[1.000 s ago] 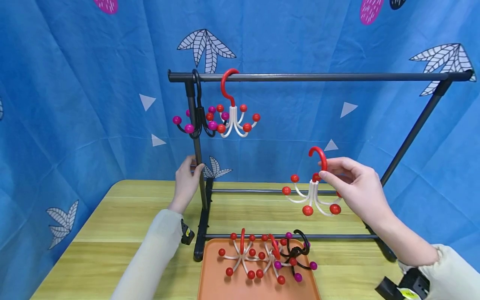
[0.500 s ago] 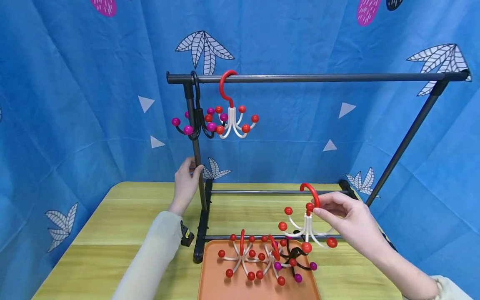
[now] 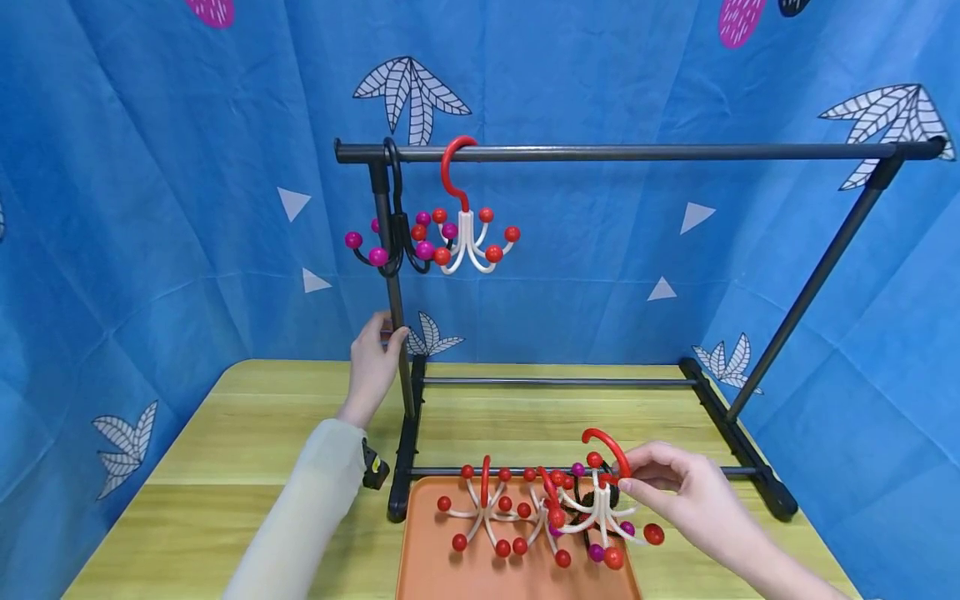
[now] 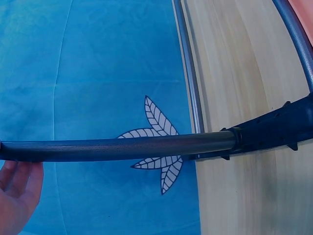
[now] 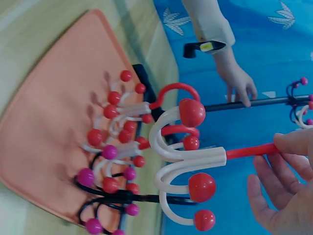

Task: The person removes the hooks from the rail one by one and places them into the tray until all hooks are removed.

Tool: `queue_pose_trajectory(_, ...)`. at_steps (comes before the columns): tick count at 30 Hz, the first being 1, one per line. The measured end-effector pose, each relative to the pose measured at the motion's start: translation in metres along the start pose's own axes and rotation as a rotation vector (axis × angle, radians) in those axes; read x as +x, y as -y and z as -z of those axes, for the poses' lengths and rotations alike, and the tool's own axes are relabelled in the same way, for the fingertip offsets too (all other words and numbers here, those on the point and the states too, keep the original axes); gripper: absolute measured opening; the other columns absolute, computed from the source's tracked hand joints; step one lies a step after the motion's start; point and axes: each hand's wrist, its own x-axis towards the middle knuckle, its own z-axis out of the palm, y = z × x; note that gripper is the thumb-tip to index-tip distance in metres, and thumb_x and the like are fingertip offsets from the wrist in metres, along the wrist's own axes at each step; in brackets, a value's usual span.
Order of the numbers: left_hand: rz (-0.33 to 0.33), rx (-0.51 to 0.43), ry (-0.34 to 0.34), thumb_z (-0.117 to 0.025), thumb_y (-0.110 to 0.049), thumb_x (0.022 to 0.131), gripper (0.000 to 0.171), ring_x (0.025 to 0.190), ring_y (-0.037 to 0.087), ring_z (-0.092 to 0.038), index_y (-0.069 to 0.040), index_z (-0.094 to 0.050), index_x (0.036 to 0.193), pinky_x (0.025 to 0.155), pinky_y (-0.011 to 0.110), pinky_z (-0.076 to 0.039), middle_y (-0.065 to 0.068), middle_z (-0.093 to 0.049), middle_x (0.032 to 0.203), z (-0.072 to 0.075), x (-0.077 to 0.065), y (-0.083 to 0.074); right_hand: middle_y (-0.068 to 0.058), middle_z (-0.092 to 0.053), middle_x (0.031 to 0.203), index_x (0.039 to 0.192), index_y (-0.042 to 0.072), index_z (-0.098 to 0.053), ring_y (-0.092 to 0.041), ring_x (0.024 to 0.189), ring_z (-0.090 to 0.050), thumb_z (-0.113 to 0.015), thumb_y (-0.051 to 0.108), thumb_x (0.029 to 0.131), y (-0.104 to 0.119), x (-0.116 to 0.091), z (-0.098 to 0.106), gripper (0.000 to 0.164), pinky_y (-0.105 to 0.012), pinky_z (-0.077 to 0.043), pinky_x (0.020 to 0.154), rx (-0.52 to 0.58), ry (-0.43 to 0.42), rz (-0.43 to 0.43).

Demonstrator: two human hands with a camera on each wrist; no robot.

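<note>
My left hand [image 3: 372, 367] grips the left upright post [image 3: 397, 304] of a black clothes rack; in the left wrist view its curled fingers [image 4: 30, 181] show against the post. With thumb and fingers, my right hand [image 3: 686, 492] pinches the red hook of a white multi-arm hanger [image 5: 200, 155] with red ball tips. It hangs upright over the tray's right back corner, overlapping a black hanger [image 5: 122, 197] with magenta balls. Two more white-and-red hangers, one at the left [image 3: 482, 512] and one in the middle [image 3: 545, 508], lie on the orange tray [image 3: 420, 575].
From the left end of the rack's top bar [image 3: 637, 153] hang a black-and-magenta hanger [image 3: 401, 225] and a white-and-red hanger [image 3: 466, 229]. The rack's feet and lower crossbar [image 3: 675, 472] stand on the wooden table [image 3: 187, 467], just behind the tray. A blue curtain [image 3: 562, 75] closes the back.
My right hand has lowered the white-and-red hanger and moved it slightly left, from in front of the rack down over the tray. My left hand keeps its hold on the post.
</note>
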Motion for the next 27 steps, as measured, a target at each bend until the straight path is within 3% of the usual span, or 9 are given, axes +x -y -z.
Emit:
queue_pose_trajectory(12,0.012,-0.001,0.009,-0.050,-0.034,0.092,0.032,0.094,0.025,-0.056,-0.010,-0.052,0.113,0.076,0.041,-0.049,0.009,-0.056,0.104,0.001,0.000,0.000,-0.011,-0.065,0.092,0.095,-0.002,-0.061,-0.008,0.078,-0.064,-0.067,0.012,0.081,-0.032,-0.013,-0.016,0.021,-0.023,-0.053,0.068,0.132,0.196,-0.106)
queue_pose_trajectory(27,-0.004,-0.007,0.006,-0.049,-0.038,0.091,0.035,0.093,0.025,-0.057,-0.010,-0.052,0.112,0.076,0.041,-0.049,0.009,-0.057,0.102,0.000,0.000,0.001,-0.014,-0.063,0.093,0.096,-0.006,-0.059,-0.011,0.080,-0.064,-0.065,0.013,0.084,-0.051,-0.025,-0.009,0.023,-0.025,-0.053,0.069,0.199,0.293,-0.122)
